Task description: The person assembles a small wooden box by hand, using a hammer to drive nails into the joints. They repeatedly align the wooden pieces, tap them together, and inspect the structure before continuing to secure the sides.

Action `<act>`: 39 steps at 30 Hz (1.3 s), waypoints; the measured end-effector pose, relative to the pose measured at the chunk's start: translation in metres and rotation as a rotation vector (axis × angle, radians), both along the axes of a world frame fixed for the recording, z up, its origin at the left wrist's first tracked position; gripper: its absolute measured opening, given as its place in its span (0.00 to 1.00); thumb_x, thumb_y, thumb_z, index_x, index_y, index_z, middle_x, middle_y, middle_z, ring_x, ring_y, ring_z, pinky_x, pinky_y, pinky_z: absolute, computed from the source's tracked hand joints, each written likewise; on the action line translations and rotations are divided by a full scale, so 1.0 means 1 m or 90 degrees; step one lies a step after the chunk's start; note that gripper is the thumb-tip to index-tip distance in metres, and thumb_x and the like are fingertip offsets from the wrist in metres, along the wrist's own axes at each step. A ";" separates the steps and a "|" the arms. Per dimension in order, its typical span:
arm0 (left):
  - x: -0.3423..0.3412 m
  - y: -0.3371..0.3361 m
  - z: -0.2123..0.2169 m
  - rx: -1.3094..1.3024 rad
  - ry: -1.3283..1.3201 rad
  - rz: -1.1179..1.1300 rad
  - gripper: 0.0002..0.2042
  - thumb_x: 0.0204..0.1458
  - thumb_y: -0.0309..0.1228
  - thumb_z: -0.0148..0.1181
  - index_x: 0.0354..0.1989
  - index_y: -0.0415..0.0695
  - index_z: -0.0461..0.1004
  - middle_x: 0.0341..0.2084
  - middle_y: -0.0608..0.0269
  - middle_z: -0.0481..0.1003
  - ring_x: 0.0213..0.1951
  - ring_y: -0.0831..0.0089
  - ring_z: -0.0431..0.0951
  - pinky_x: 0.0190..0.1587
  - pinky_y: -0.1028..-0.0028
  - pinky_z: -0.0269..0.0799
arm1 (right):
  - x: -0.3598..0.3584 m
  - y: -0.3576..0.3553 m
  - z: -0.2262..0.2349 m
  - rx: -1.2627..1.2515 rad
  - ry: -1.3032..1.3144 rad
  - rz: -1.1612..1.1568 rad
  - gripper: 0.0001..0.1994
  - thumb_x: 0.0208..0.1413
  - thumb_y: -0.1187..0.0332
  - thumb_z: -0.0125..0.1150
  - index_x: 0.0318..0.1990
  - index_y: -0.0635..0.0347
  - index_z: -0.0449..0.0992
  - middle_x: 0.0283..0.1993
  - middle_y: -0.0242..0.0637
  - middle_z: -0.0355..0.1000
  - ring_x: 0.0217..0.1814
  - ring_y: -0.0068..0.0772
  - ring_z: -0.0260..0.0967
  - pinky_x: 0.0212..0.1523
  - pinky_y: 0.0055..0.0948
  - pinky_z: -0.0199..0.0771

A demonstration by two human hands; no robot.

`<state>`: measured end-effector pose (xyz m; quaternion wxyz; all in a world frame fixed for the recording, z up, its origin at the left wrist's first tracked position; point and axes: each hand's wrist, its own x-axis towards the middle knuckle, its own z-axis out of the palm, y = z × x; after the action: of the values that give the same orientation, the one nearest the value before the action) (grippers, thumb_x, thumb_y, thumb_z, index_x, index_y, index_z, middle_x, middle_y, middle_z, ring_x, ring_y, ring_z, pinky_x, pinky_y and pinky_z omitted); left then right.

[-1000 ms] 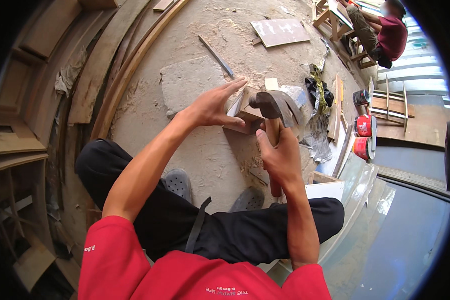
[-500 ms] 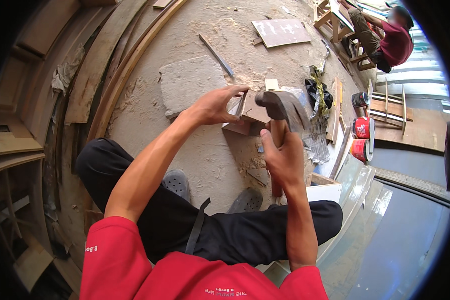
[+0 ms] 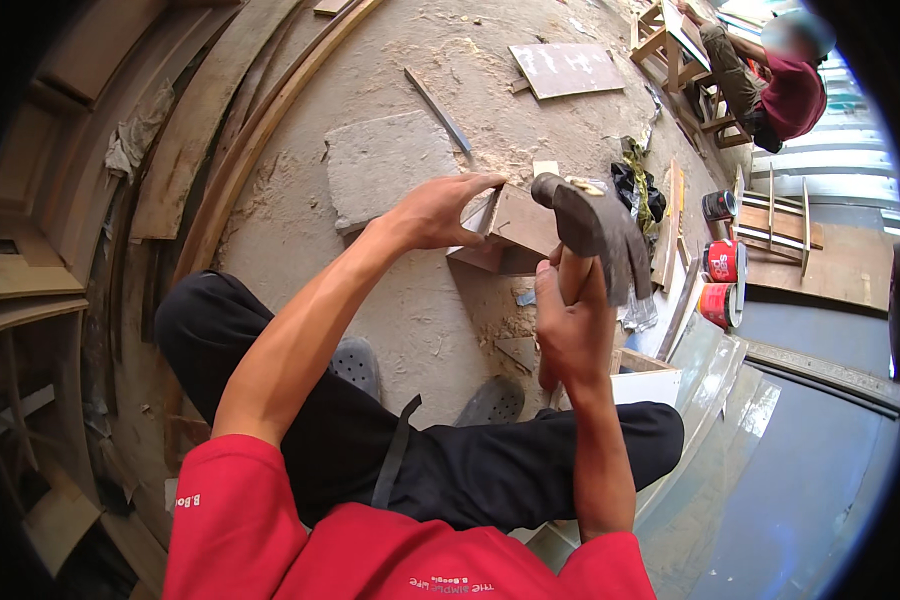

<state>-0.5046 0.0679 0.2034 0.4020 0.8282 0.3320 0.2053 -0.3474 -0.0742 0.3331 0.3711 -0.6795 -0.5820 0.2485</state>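
Observation:
My right hand (image 3: 575, 330) is wrapped round the wooden handle of a claw hammer (image 3: 602, 235). Its dark metal head is raised in front of me, just right of a small wooden box (image 3: 526, 222). My left hand (image 3: 438, 212) grips the left end of that box, thumb and fingers on either side of the board's edge. What looks like a nail stands up from the box's top near that end. The hammer head is apart from the box and hides part of what lies behind it.
A flat stone slab (image 3: 385, 165) and a metal bar (image 3: 437, 110) lie on the dusty floor beyond my left hand. Long planks (image 3: 195, 130) line the left. Red cans (image 3: 720, 262) and glass sheets (image 3: 705, 400) are at the right. Another person (image 3: 792, 95) sits far right.
The hammer has swung back to the right and slightly toward me, away from the box. My left hand keeps its hold on the box.

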 end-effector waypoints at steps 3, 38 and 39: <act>0.002 0.000 -0.002 0.023 -0.008 0.003 0.46 0.38 0.34 0.77 0.70 0.47 0.61 0.60 0.45 0.71 0.61 0.50 0.72 0.64 0.59 0.69 | 0.006 0.002 -0.032 -0.087 -0.100 0.045 0.13 0.58 0.72 0.57 0.50 0.64 0.72 0.29 0.54 0.75 0.32 0.51 0.79 0.36 0.42 0.74; 0.002 0.002 0.000 0.071 0.045 -0.012 0.45 0.38 0.38 0.75 0.69 0.47 0.62 0.61 0.49 0.72 0.63 0.51 0.70 0.68 0.59 0.61 | 0.023 0.004 -0.049 -0.201 -0.048 0.019 0.09 0.58 0.69 0.56 0.43 0.62 0.69 0.29 0.39 0.69 0.25 0.33 0.68 0.25 0.32 0.67; 0.001 0.004 0.000 0.077 0.040 -0.018 0.45 0.38 0.38 0.74 0.69 0.47 0.62 0.60 0.49 0.72 0.62 0.51 0.70 0.68 0.59 0.61 | 0.025 0.008 -0.043 -0.227 -0.031 0.004 0.12 0.57 0.67 0.57 0.44 0.65 0.71 0.33 0.48 0.73 0.33 0.44 0.73 0.36 0.37 0.70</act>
<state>-0.5034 0.0716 0.2036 0.3436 0.8617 0.3195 0.1933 -0.3219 -0.0662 0.2900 0.2298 -0.7386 -0.5395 0.3326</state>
